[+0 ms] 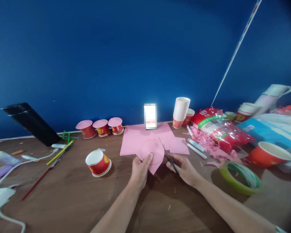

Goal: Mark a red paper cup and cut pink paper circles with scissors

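Note:
My left hand (139, 170) pinches a piece of pink paper (153, 154) with a circle drawn on it, thumb on top. My right hand (183, 167) is closed round small scissors (169, 158), whose blades meet the paper's right edge along the circle line. Under and behind the held piece lie more pink sheets (138, 139) flat on the brown table (70, 194). A cut pink disc (178, 145) lies just right of the scissors.
A red paper cup (98, 162) lies tipped at the left. Three upturned cups with pink tops (100, 127) line the blue wall. A cup stack (180, 112), a red packet (220, 129), pink scraps (203, 139), a green tape roll (240, 178) and an orange bowl (269, 154) crowd the right.

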